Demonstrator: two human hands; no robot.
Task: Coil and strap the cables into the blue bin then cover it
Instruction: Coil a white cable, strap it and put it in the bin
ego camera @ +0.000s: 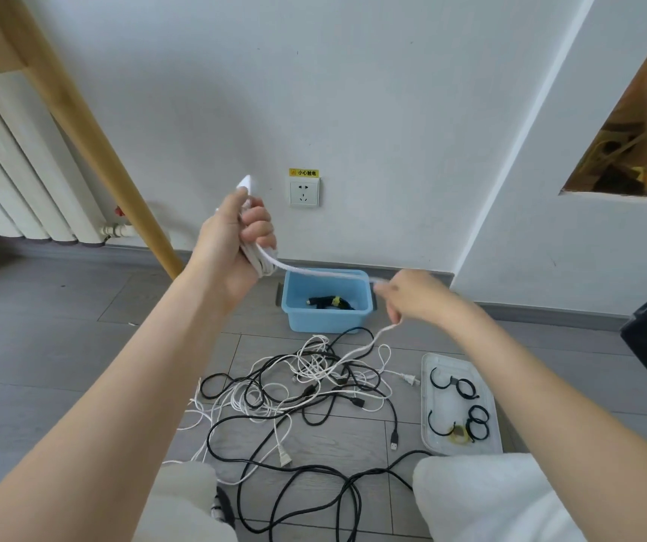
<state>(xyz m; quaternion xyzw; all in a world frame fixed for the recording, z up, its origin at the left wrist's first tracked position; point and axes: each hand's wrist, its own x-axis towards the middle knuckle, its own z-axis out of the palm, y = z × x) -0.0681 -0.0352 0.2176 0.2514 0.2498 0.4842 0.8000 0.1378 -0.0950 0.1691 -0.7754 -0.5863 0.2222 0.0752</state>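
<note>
Snagging worries me: left hand (237, 244) grips the white cable (314, 271) coil, right hand (417, 295) pinches its run, trailing into the tangle (306, 389)

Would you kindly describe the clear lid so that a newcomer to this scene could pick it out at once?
Start at the blue bin standing on the floor below the wall socket. Come toward the camera past the tangle of cables, then look right: the clear lid lies flat on the floor. It alone is transparent and holds loose black straps.
</note>
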